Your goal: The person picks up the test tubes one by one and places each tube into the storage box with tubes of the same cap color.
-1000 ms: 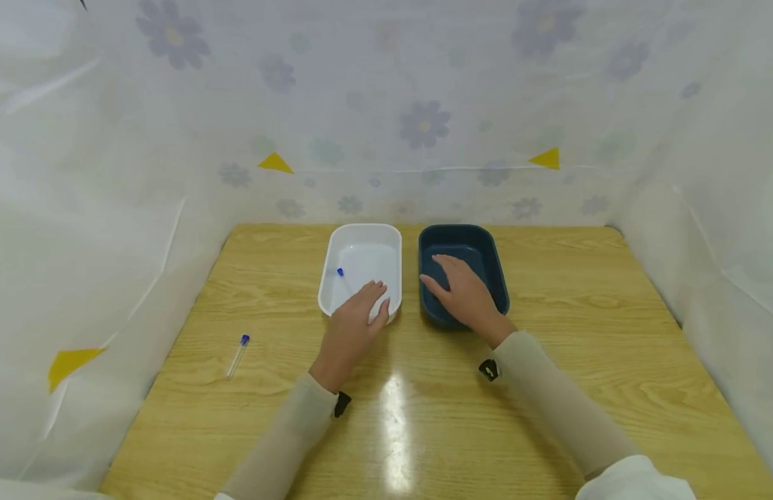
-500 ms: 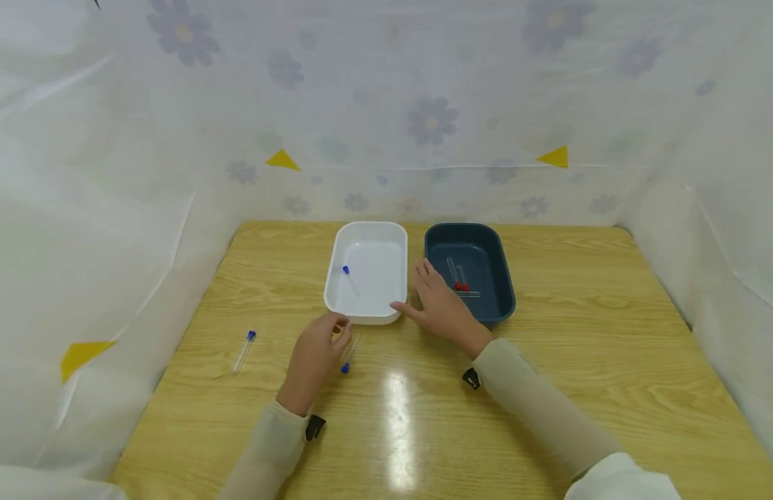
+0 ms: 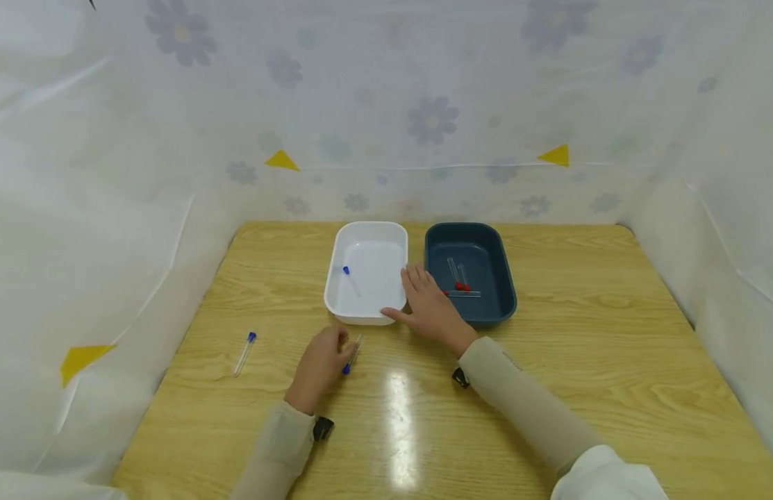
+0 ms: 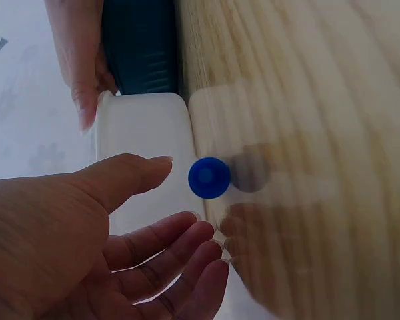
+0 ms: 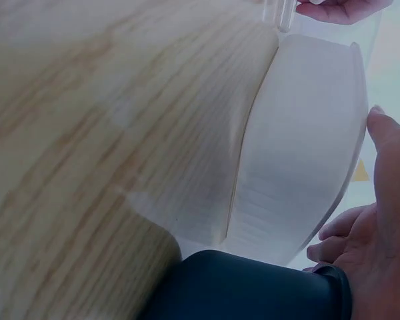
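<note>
Presently, the left hand (image 3: 320, 361) is held just in front of the white tray (image 3: 369, 321), thumb and fingers apart, beside a blue-capped tube (image 3: 346, 369) laid on the table (image 3: 517, 430). Whether that tube is touched cannot be told. At the tray's right front corner, the right hand (image 3: 433, 309) is placed, thumb and fingers parted along the rim. Inside the tray, another blue-capped tube (image 3: 346, 270) is seen; to its right, red-capped tubes (image 3: 459, 285) are contained in a dark tray (image 3: 506, 278).
</note>
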The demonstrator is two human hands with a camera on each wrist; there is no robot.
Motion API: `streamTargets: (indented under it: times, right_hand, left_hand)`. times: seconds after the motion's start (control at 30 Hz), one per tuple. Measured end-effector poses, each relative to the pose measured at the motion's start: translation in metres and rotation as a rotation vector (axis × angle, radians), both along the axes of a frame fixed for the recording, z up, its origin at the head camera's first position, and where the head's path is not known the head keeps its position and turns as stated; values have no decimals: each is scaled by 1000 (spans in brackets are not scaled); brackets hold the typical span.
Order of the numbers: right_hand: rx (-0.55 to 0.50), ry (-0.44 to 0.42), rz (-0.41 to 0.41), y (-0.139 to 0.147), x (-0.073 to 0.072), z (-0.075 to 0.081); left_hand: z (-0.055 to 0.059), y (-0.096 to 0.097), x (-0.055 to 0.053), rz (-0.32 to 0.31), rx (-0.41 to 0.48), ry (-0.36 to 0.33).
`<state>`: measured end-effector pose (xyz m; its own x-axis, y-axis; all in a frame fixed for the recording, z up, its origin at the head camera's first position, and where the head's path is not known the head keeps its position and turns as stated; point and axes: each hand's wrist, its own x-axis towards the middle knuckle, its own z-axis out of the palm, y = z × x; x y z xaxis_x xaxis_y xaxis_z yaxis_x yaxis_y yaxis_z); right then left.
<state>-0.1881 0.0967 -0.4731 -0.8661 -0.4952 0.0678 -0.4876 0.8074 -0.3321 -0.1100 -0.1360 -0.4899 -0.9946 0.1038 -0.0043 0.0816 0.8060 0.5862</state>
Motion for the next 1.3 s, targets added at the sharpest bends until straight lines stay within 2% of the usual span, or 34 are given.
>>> streamTargets:
  times: [0.23, 0.37, 0.57, 0.87, 1.17, 1.3]
  right_hand:
    - [57, -3, -9, 0, -2, -5]
    - [67, -2, -13, 0, -3, -6]
    - [53, 9, -18, -1, -3, -8]
    - [44, 49, -13, 0, -3, -11]
    - [67, 65, -16, -1, -3, -12]
    - [63, 68, -17, -1, -3, -11]
  left_hand:
    - [1, 5, 0, -11, -6, -21]
    - [1, 7, 0, -9, -13, -53]
    - [3, 10, 1, -5, -10, -55]
    - [1, 11, -3, 8, 10, -140]
    - [2, 11, -2, -10, 13, -107]
    - [1, 11, -2, -7, 16, -128]
